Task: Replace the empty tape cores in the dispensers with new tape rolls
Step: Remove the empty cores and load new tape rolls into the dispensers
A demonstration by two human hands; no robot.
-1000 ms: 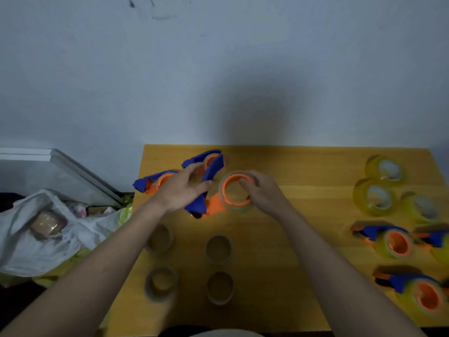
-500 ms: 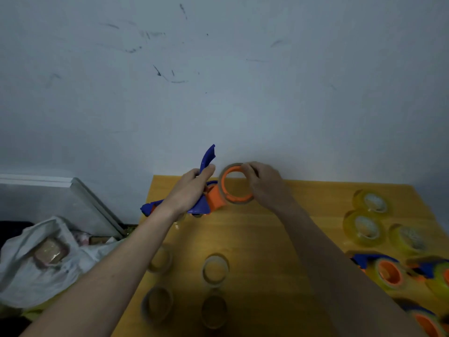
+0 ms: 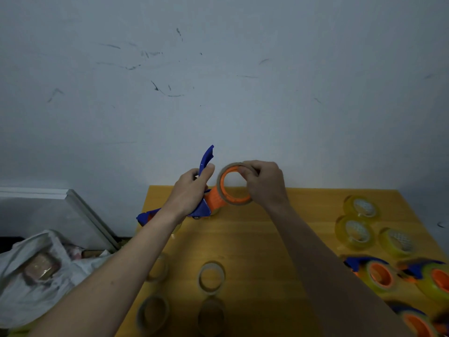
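My left hand (image 3: 188,194) is closed around the blue handle of a tape dispenser (image 3: 206,190), held up above the worktop's (image 3: 267,239) far edge, its blue flap sticking up past my thumb. My right hand (image 3: 263,183) pinches the rim of the empty core (image 3: 222,183) that sits on the dispenser's orange wheel, fingertips curled over its top. Four more bare cores (image 3: 211,277) lie near the worktop's near edge, between my forearms. Three new yellow tape rolls (image 3: 356,233) lie flat by the right edge toward the far corner, and loaded dispensers (image 3: 379,276) lie nearer along that same edge. A second blue dispenser (image 3: 145,216) pokes out at the left edge behind my wrist. Off the worktop to the left, a white plastic bag (image 3: 29,276) holds a brownish packet.
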